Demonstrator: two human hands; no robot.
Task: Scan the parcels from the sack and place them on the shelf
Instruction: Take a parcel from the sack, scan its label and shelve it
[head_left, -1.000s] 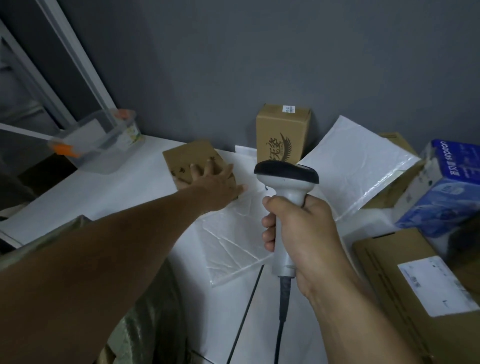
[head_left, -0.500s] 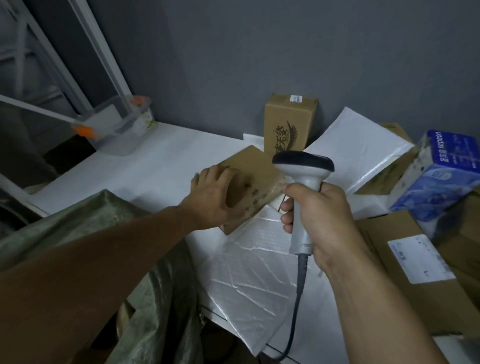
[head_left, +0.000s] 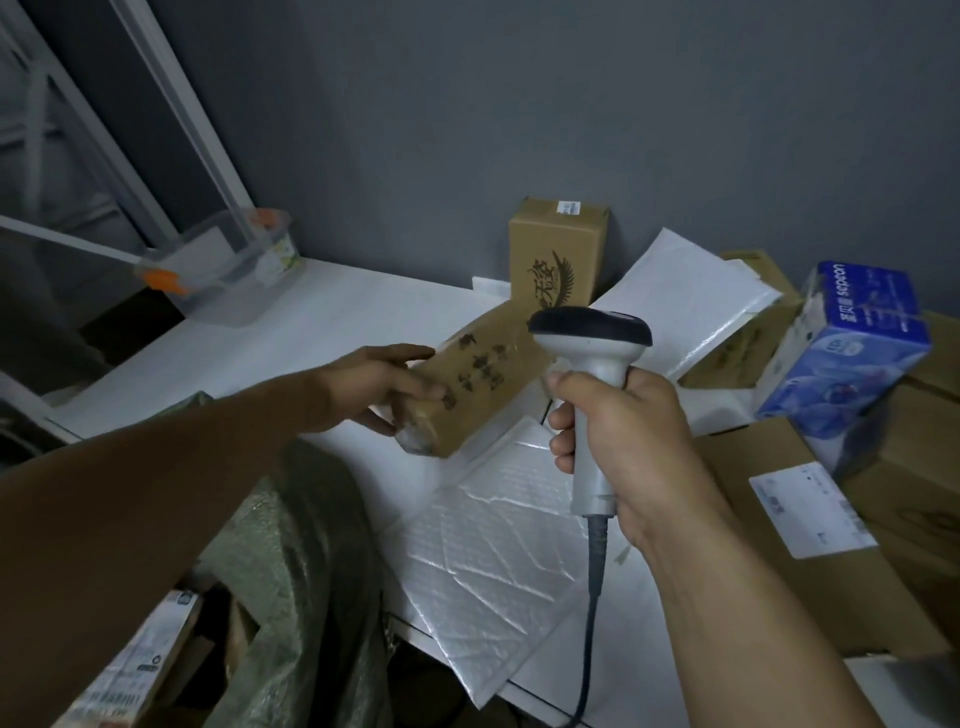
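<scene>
Raised off the table (head_left: 311, 322) since earlier, the brown parcel (head_left: 483, 376) with dark handwritten characters is being gripped by the left hand (head_left: 374, 387) while the right hand (head_left: 641, 441) is clasping the scanner (head_left: 589, 332).

The white table (head_left: 332, 322) bears a clear tub (head_left: 228, 275), an upright carton (head_left: 556, 254) and a padded mailer (head_left: 483, 561).
</scene>
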